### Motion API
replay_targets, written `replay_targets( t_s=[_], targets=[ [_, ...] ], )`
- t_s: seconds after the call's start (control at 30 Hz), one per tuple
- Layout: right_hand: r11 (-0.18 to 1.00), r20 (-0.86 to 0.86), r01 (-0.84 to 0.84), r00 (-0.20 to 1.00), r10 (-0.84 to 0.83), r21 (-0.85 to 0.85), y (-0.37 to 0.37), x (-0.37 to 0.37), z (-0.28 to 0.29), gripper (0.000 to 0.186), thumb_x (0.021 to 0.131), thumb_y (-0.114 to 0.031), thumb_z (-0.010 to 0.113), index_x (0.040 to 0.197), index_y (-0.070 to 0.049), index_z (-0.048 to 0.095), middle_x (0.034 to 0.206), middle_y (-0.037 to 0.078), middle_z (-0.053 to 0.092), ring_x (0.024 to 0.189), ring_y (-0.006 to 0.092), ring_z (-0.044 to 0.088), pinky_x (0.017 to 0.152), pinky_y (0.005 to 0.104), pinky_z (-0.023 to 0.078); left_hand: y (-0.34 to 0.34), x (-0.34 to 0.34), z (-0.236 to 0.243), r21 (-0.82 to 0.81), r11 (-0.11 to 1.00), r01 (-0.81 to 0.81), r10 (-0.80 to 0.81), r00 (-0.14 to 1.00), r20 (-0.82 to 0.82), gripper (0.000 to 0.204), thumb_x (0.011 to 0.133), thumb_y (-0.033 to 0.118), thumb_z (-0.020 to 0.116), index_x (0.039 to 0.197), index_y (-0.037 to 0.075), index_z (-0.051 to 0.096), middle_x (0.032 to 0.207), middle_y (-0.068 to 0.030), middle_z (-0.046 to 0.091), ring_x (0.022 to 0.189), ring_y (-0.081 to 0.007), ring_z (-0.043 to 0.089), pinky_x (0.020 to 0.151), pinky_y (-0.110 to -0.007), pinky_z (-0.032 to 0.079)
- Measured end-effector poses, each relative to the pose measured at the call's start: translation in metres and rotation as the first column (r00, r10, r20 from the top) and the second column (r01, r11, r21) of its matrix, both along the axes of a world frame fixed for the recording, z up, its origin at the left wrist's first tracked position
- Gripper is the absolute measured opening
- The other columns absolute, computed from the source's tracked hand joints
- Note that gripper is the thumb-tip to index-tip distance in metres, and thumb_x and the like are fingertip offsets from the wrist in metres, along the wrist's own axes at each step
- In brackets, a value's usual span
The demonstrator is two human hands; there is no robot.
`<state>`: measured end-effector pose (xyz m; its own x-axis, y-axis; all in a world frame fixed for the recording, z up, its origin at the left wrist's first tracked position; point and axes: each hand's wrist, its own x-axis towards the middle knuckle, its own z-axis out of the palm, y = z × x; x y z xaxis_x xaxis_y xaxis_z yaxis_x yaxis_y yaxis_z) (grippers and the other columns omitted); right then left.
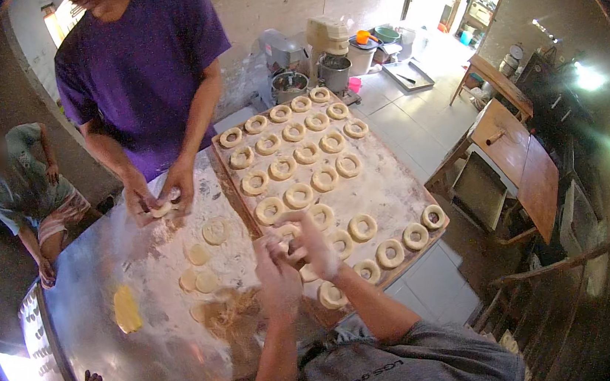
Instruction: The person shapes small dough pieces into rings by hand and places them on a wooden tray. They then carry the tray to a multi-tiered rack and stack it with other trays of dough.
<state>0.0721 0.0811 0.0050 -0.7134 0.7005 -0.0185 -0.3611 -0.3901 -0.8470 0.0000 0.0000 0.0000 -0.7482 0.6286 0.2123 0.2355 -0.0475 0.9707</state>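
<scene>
Head view, and we've got both hands together over the floured board's (393,190) left edge: left hand (277,274) and right hand (314,249) pinching what looks like a pale dough piece (280,246) between them, probably raised for free shaping. Dough rings (354,228) sit in spaced rows, presumably against sticking; flat discs (214,230) lie on the floury counter (95,317).

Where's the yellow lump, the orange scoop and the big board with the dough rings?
Yellow lump (126,310): head view, on its middle.
Orange scoop (363,37): head view, on its bowl.
Big board (388,188): head view, on a floury bare patch.
</scene>
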Motion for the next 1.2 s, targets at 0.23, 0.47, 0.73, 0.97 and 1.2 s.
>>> replay_targets(
  t_s=[0.23,0.47,0.73,0.97,1.2],
  targets=[
    [0.767,0.316,-0.011,0.915,-0.251,0.641,0.074,0.095,-0.009,0.046,0.094,-0.042,0.049,0.129,-0.014,0.039,0.072,0.006,0.059,0.05,0.0131,0.053,0.052,0.024,0.043,0.087,0.086,0.033,-0.226,0.965,0.13,-0.146,0.988,-0.055,0.024,0.101,0.021,0.038,0.105,0.002,0.052,0.085,-0.0234,0.062,0.081,-0.0403,0.064,0.069,-0.043,0.049],
    [0.978,0.168,0.04,0.983,-0.075,0.204,0.129,0.162,-0.006,0.044,0.1,-0.033,0.04,0.139,-0.012,0.036,0.062,0.0,0.052,0.049,0.0088,0.047,0.044,0.0225,0.038,0.146,0.132,0.013,-0.184,0.938,0.295,-0.322,0.936,-0.14,0.029,0.103,0.03,0.034,0.105,0.009,0.054,0.067,-0.0209,0.062,0.069,-0.0435,0.064,0.061,-0.051,0.048],
    [0.86,0.359,0.16,0.86,-0.362,0.484,0.166,0.189,-0.018,0.052,0.103,-0.043,0.032,0.141,-0.009,0.037,0.128,0.018,0.052,0.107,0.0253,0.056,0.088,0.0391,0.047,0.186,0.164,0.003,-0.336,0.887,0.317,-0.368,0.924,-0.1,0.04,0.101,0.037,0.035,0.119,0.004,0.047,0.079,-0.0261,0.061,0.079,-0.0467,0.062,0.069,-0.054,0.047],
    [0.672,0.711,-0.243,0.33,-0.621,0.699,0.197,0.205,-0.046,0.085,0.085,-0.045,0.062,0.148,-0.011,0.017,0.116,0.028,0.059,0.11,0.0457,0.055,0.093,0.0506,0.043,0.221,0.132,-0.024,-0.727,0.677,-0.111,-0.462,0.706,-0.538,0.058,0.093,0.043,0.049,0.136,0.006,0.04,0.12,-0.0257,0.053,0.106,-0.0413,0.058,0.091,-0.049,0.045],
    [0.582,0.733,-0.487,0.206,-0.648,0.651,0.176,0.208,-0.078,0.086,0.083,-0.038,0.064,0.149,-0.007,0.019,0.13,0.03,0.048,0.121,0.0443,0.046,0.1,0.052,0.037,0.189,0.134,-0.015,-0.831,0.555,0.018,-0.703,0.545,-0.458,0.067,0.084,0.036,0.059,0.141,0.009,0.037,0.12,-0.023,0.054,0.103,-0.0373,0.059,0.088,-0.047,0.048]
  ],
)
